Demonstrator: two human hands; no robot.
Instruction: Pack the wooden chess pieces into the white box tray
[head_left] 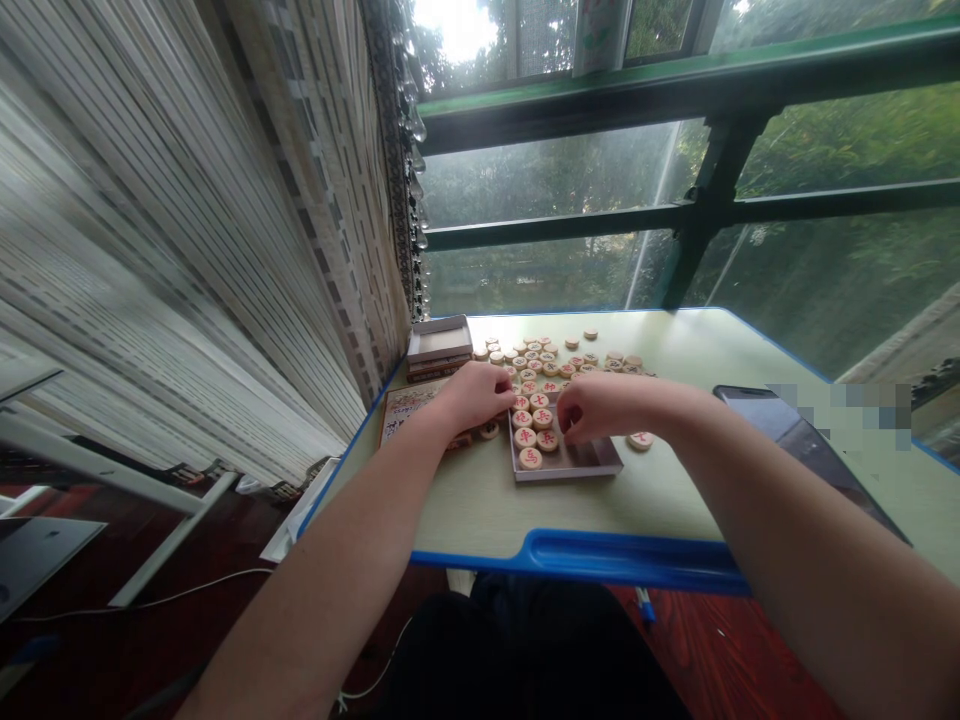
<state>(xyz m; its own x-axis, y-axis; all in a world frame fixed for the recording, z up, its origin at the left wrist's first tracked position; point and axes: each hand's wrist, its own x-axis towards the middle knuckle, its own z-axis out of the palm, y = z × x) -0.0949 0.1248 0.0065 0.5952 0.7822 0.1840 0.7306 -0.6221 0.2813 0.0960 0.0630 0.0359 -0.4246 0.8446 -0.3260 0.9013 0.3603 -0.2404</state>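
Note:
An open shallow box (566,470) on the table holds round wooden Chinese chess pieces (524,438) with red characters, lined up along its left side. My right hand (604,405) reaches down into the box's right part, fingers curled; whatever they hold is hidden. At the box's upper left corner is my left hand (480,392), its fingers bent together beside the pieces. I cannot make out what is in them. Many loose chess pieces (533,366) lie spread behind the box, and a single chess piece (640,440) lies to its right.
A second shallow box (440,340) sits on a stack at the table's back left. A printed box (405,408) lies under my left forearm. On the right is a dark tablet-like device (795,440). The table (465,515) has a blue edge; curtain (225,200) hangs left.

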